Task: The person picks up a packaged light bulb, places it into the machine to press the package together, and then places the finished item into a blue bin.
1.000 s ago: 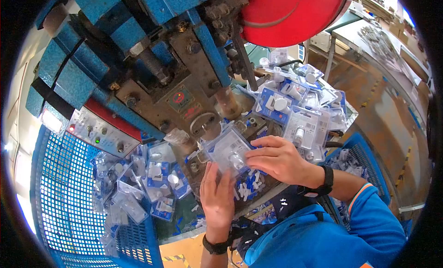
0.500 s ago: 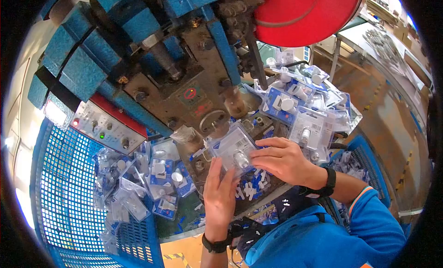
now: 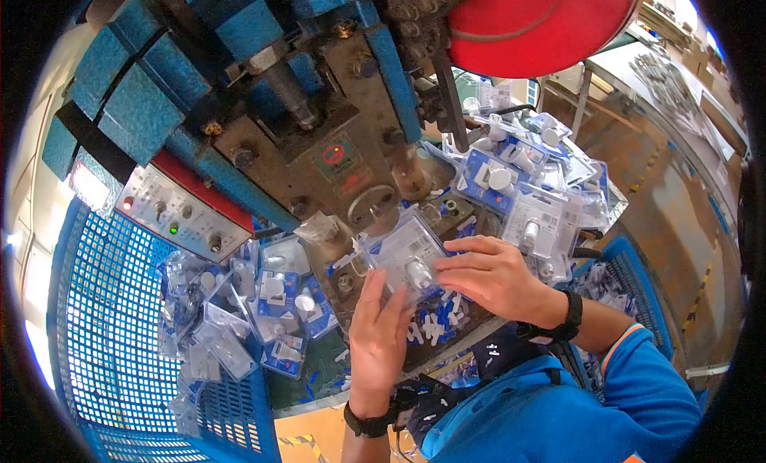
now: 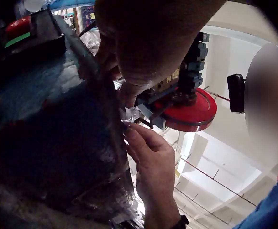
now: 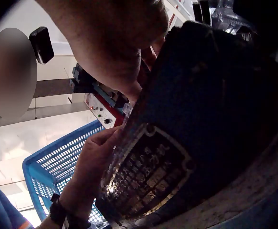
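Left hand (image 3: 377, 345): fingers extended at the blister pack (image 3: 404, 257)'s near-left edge; pinching or not, cannot tell. Pack lies centrally, near side of the press (image 3: 339, 161). Right hand (image 3: 501, 283) pinches its right edge. No clear shift since half a second ago; judged a steadying stage.

Blister pack (image 3: 401, 250): clear smooth plastic, glossy, over a printed backing that looks like card. Press body (image 3: 148, 104): blue paint, pebbled texture, some sheen. Front plate (image 3: 263, 156): bare-looking brown metal, matt, grimy. Wheel (image 3: 550, 28): red, smooth, fairly glossy. Basket (image 3: 100, 295): perforated blue plastic, light sheen. Nameplate (image 5: 148, 174): metallic, worn, glinting edges. Shirt (image 3: 550, 411): matt blue cloth.
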A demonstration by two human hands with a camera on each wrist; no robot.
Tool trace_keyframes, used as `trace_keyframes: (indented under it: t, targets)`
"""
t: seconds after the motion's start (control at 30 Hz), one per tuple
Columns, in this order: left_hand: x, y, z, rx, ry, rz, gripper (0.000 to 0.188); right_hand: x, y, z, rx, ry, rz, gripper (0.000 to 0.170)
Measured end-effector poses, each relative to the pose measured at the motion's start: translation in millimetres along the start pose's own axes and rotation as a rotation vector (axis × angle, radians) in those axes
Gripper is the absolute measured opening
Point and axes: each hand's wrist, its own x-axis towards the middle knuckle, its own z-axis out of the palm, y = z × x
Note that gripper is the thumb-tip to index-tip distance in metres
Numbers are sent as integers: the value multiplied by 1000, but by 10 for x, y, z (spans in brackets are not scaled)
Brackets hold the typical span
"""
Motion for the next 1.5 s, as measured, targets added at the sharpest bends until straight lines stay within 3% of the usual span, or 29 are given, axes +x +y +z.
trace_keyframes:
  t: [0.23, 0.33, 0.5, 0.7, 0.8, 0.93, 1.33, 1.4, 1.43, 1.47, 1.5]
  targets:
    - [32, 45, -72, 20, -42, -10, 36, -8, -14, -1, -39, -6, -18, 21]
    - [79, 71, -64, 77, 53, 44, 35, 51, -55, -57, -80, 23, -48, 20]
    - [87, 119, -87, 77, 65, 32, 34, 147, -59, -118, -110, 49, -96, 19]
    - [122, 228, -97, 226, 95, 91, 32, 229, -117, -117, -154, 2, -31, 28]
    - [134, 174, 24, 240, 121, 125, 31, 215, 0, -95, -245, -88, -168, 34]
    - [89, 129, 186, 361, 104, 124, 26, 144, -37, 4, -299, -120, -133, 39]
    - [-311, 339, 162, 370, 264, 132, 20, -109, -367, -108, -123, 107, -185, 26]
    - [-466, 457, 129, -86, 276, -283, 21, -40, -512, -267, -18, 109, -209, 34]
    - [-534, 513, 124, -316, 276, -486, 21, 10, -610, -324, 92, 154, -65, 38]
    - [-606, 434, 223, -1162, 460, -495, 26, 55, -711, -360, 199, 200, 82, 42]
    - [-638, 430, 197, -1422, 463, -584, 27, 56, -779, -378, 305, 243, 233, 47]
